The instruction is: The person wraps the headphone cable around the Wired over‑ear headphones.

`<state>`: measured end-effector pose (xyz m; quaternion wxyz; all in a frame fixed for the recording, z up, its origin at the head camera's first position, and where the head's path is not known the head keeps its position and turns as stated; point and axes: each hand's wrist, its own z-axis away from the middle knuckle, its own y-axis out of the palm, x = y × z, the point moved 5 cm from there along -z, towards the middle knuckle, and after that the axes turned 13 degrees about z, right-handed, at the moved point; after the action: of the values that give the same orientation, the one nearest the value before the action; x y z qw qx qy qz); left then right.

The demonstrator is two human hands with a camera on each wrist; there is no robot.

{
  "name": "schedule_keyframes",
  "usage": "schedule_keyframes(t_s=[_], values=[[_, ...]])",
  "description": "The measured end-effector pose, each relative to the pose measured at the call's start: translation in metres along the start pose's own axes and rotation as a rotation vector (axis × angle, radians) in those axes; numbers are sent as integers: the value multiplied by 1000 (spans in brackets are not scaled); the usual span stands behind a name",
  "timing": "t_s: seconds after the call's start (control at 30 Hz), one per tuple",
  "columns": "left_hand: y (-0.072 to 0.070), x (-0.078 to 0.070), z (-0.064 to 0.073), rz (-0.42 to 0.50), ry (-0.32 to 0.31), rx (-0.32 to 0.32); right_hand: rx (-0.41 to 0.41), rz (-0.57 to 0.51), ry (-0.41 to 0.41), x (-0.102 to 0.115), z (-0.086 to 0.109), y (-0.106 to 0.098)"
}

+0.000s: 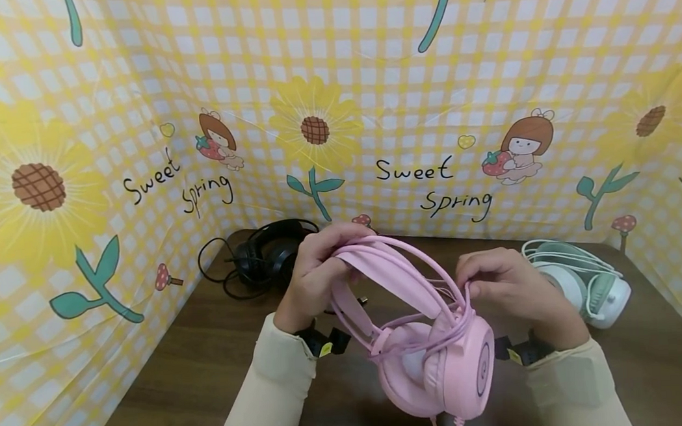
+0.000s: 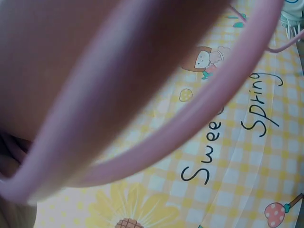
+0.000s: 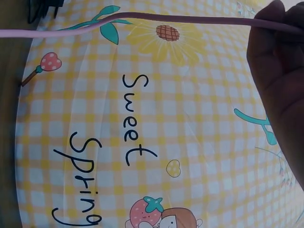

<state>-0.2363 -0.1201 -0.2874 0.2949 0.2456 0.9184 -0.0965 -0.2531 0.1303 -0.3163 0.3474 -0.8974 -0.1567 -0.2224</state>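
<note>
Behind the pink headphones (image 1: 459, 375) rises the yellow checked cloth (image 1: 364, 16); beneath them lies the brown table (image 1: 169, 380). The headphones themselves hang tilted between both hands, cups low. Left of them, farther back, sit the black headphones (image 1: 282, 262); to their right, the green-and-white headphones (image 1: 607, 301). The left hand (image 1: 315, 273) is curled round the pink band's top—probably best held firm, as the anchor. The right hand (image 1: 510, 287) pinches the pink cable (image 3: 180, 18) beside the near cup. Light, even tension along that strand—without tugging the cup—should stop the loops round the headphones tangling.
</note>
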Motion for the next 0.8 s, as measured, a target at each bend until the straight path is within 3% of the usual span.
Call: schedule_keyframes(t_s=[0.53, 0.8], values=[[7, 3, 0, 140, -14, -118, 9, 4, -26, -3, -1, 3], [8, 3, -1, 165, -28, -206, -25, 58, 133, -4, 4, 4]])
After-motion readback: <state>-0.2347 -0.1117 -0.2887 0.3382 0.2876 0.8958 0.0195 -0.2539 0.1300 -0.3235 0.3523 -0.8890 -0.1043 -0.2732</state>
